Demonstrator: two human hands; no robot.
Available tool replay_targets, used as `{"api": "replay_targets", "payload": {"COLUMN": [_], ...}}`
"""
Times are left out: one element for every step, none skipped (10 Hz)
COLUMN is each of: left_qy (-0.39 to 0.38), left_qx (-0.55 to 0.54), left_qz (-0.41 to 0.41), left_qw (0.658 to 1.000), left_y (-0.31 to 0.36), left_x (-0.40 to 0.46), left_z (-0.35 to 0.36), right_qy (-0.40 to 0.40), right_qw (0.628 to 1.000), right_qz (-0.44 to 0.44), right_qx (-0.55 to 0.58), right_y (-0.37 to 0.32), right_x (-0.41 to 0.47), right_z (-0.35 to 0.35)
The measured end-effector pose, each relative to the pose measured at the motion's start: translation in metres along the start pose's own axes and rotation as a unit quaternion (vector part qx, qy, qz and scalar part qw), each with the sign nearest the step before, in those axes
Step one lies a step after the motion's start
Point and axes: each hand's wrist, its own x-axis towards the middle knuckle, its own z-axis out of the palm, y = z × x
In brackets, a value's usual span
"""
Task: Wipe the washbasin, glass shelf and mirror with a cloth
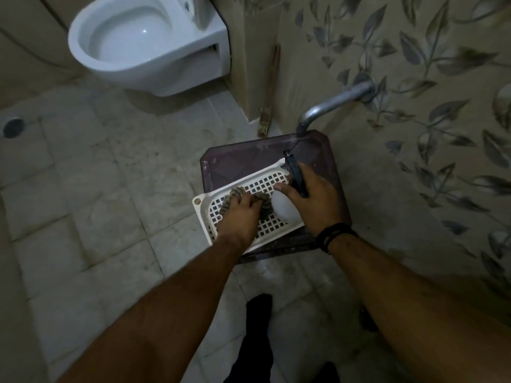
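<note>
Both hands were down in the basket (243, 189): left hand (239, 217) clenched on the cloth (235, 195) directly under its fingers, right hand (312, 201) gripping the bottle (283, 207) beside it.

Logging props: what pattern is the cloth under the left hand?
The cloth is striped, dark and light bands; head view.
</note>
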Motion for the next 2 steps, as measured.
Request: {"api": "replay_targets", "payload": {"left_qy": [0.006,0.017], "left_qx": [-0.018,-0.065], "left_qz": [0.001,-0.022], "left_qw": [1.000,0.997], "left_y": [-0.0031,-0.0046], "left_x": [-0.0017,-0.0017], "left_z": [0.0055,0.0112], "right_qy": [0.009,0.008], "right_qw": [1.000,1.000], "right_qz": [-0.017,0.001], "right_qx": [0.015,0.015], "right_y": [-0.0045,-0.0075], "right_x": [-0.0047,-0.0055], "right_z": [-0.0067,-0.0052]}}
